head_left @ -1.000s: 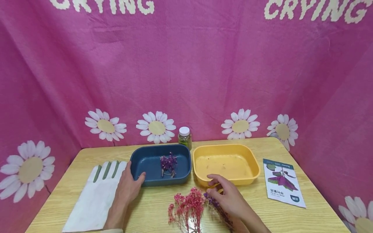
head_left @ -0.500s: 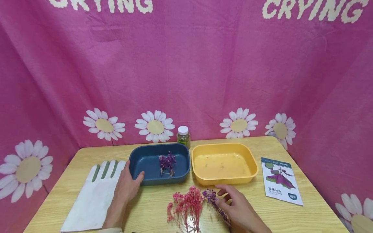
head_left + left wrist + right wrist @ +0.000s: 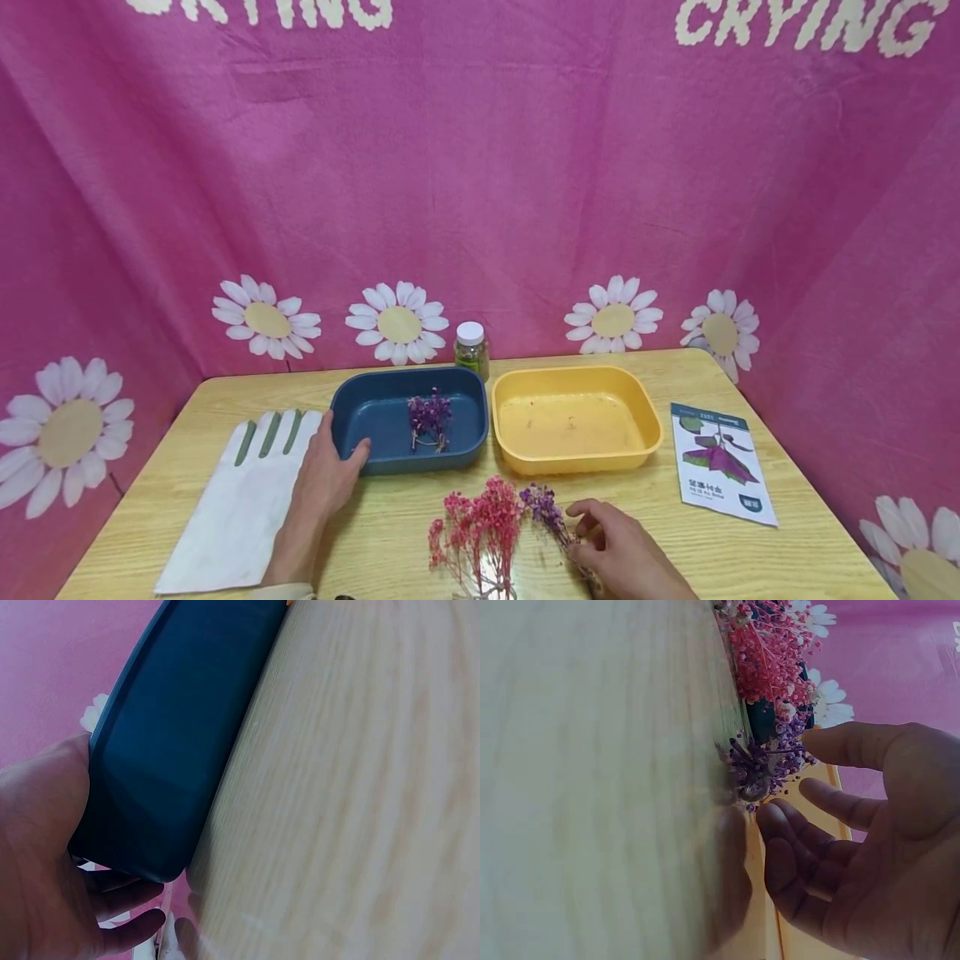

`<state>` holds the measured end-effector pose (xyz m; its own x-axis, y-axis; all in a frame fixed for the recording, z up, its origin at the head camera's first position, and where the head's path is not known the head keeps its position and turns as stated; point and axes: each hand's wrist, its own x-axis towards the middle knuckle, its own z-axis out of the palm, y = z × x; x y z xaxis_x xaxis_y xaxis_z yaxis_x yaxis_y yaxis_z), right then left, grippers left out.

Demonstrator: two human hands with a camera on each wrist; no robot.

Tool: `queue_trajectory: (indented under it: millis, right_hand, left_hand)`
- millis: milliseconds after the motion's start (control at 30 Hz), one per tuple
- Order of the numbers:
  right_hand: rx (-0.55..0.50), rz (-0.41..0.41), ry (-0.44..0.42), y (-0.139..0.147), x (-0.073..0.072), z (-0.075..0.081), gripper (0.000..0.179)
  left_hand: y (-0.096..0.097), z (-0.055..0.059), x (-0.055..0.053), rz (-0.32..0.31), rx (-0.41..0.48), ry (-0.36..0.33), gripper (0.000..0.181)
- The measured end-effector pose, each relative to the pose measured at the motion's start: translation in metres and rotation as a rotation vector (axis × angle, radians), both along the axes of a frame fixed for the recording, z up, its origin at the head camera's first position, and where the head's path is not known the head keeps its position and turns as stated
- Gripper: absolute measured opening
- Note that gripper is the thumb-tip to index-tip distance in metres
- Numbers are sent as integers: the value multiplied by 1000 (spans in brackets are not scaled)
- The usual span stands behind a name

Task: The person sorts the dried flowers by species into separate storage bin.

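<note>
In the head view, my left hand (image 3: 324, 475) wraps the near left corner of a blue plastic basin (image 3: 408, 463), thumb at the front rim and fingers along its side. The left wrist view shows the basin wall (image 3: 172, 735) against that palm. A small purple dried-flower sprig (image 3: 429, 417) lies inside the basin. My right hand (image 3: 626, 550) hovers low beside a purple dried-flower bunch (image 3: 543, 507) on the table. Its fingers are loosely bent, and in the right wrist view thumb and forefinger stand apart by the purple blooms (image 3: 780, 761). Pink dried flowers (image 3: 487, 521) lie just left of that bunch.
A yellow basin (image 3: 577, 463) with a few specks stands right of the blue one. Behind them is a white-capped jar (image 3: 471, 354). A white glove (image 3: 232, 517) with green-edged fingers lies left, and a seed packet (image 3: 723, 467) lies right on the wooden table (image 3: 795, 558).
My right hand has moved right and toward me, from over the purple blooms to beside their stems. The left hand stays at the blue basin's corner.
</note>
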<state>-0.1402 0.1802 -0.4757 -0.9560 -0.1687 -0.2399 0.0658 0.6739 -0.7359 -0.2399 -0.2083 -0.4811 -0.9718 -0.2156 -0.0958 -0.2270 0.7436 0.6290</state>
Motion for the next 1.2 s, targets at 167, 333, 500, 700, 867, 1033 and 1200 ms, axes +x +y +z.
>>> queue_trajectory:
  millis: [167,333,500,700,867,1033,1200]
  right_hand:
    - [63,27,7,-2,1,-5,38]
    - [217,6,90,-9,5,-9,31]
    - [326,-67,115,-12,8,-8,19]
    - [263,-148,58,-10,8,-5,10]
    - [33,-162,7,-6,6,-5,11]
    - [-285,-125,-20,-7,3,-5,27]
    - [-430,-129,-1,-13,0,-4,31]
  left_hand:
    - [0,-1,0,1,1,2,88]
    - [-1,-2,0,-2,3,3,88]
    - [-1,-3,0,-2,2,5,88]
    - [-1,-2,0,-2,9,10,87]
    - [-1,-1,1,-2,7,15,87]
    - [0,-1,0,4,2,11,87]
    - [-1,-1,-1,0,3,2,88]
